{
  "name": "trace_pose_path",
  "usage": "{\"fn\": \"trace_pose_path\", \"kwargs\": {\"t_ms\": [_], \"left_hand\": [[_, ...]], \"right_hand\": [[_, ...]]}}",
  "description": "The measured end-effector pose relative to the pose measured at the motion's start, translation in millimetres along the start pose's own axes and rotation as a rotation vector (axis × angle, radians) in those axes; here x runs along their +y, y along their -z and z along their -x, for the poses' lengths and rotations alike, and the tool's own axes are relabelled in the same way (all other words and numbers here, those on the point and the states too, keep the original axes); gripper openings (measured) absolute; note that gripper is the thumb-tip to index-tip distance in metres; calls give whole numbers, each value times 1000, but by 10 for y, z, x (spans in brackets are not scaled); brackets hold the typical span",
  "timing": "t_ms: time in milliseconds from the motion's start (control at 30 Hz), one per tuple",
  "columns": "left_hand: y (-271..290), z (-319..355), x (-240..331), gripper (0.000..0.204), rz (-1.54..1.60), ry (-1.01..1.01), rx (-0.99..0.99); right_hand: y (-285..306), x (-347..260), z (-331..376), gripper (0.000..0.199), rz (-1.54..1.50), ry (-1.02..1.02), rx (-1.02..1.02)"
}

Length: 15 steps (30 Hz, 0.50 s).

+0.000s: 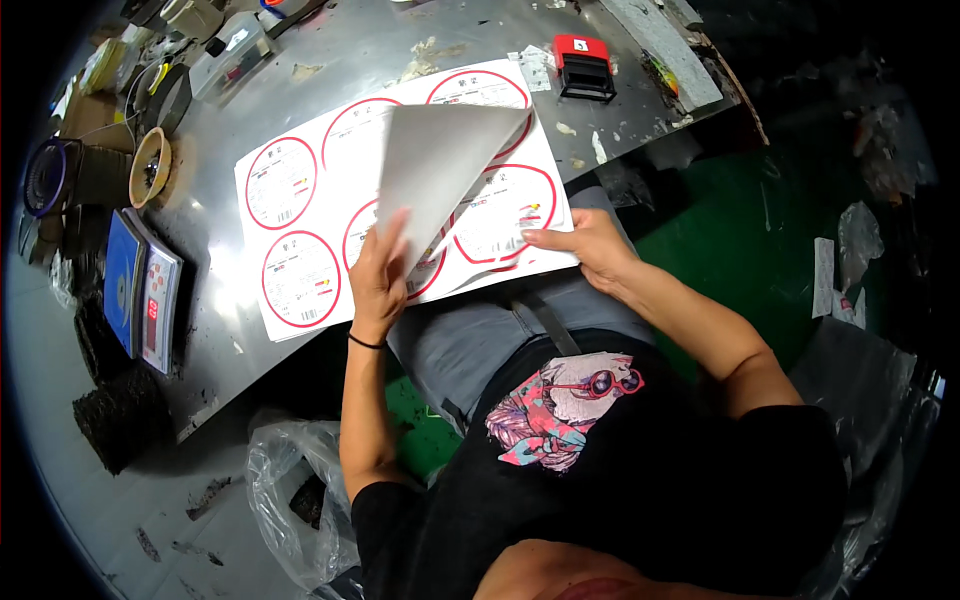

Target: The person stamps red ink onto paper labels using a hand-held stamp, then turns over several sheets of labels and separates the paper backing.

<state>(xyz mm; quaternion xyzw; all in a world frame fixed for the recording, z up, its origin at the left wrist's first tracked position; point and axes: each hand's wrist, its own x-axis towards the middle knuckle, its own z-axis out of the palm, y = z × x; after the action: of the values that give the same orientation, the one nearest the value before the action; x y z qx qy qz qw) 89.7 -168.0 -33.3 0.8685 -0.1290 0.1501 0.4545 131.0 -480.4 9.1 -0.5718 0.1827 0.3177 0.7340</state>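
White label sheets [330, 235] printed with red-ringed round labels lie on the metal table at its near edge, partly over my lap. One sheet is curled over, its plain grey-white underside [435, 150] facing up and hiding some of the labels. My left hand [380, 275], slightly blurred, is closed on the lower end of that curled part. At the right edge, my right hand [597, 248] pinches the sheets, thumb on top and the other fingers mostly underneath. How many sheets are in its grip I cannot tell.
A red and black self-inking stamp [583, 68] stands beyond the sheets. To the left are a blue and white digital scale [160, 300], an oval yellowish basket [150, 168] and a clear plastic box [232, 60]. A clear plastic bag [290, 500] sits below the table edge.
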Motion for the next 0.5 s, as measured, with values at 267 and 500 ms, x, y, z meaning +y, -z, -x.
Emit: {"fn": "trace_pose_path", "kwargs": {"t_ms": [267,500], "left_hand": [[75,121,-111,33,49,172,-272],[56,-54,143,66,212,121,-128]], "right_hand": [[-65,-143,37,36,90,-26,43],[-196,-97,9,41,-3,77,40]]}}
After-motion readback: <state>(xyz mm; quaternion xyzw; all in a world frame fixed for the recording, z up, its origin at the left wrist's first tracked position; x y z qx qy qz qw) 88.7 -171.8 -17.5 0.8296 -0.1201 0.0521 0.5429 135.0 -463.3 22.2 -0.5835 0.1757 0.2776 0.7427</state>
